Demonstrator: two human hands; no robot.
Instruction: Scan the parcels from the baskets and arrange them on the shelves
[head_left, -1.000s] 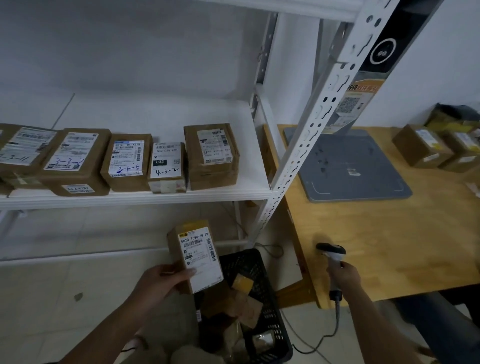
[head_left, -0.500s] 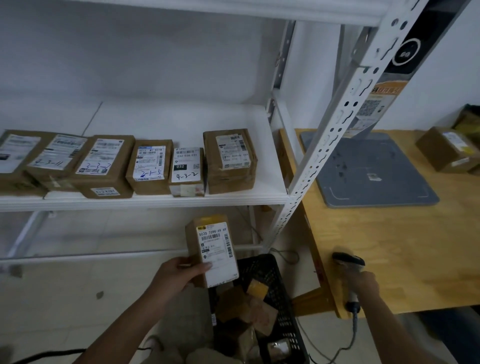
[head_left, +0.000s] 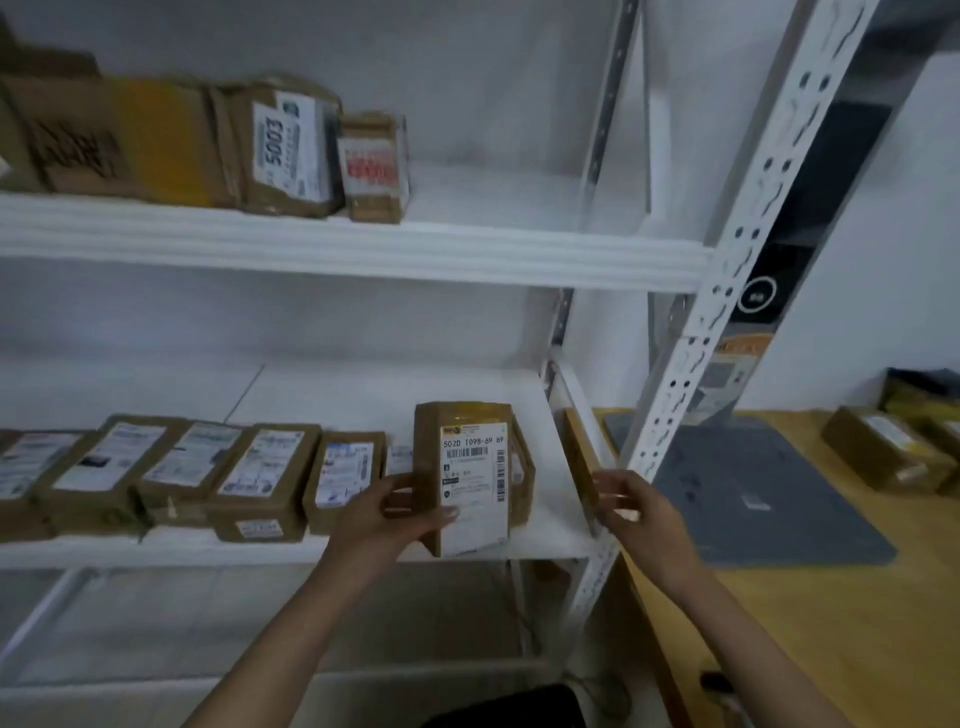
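My left hand (head_left: 382, 519), at the end of a bare forearm stretched forward, grips the parcel (head_left: 470, 483) upright, with the thumb lying across its front and the fingers curled round its left side. My right hand (head_left: 641, 506), raised on a bare forearm, hangs just beside the parcel without touching it. Its palm is turned inward and its fingers are loosely curled, blurred, holding nothing.

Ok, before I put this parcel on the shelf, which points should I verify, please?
1. Grip: the left hand holds the parcel at its left edge: ok.
2. The label faces outward and is readable: ok.
3. Bare space at the right end of the middle shelf: ok.
4. The right hand holds nothing, free to help: ok.
5. Parcel scanned: cannot tell.
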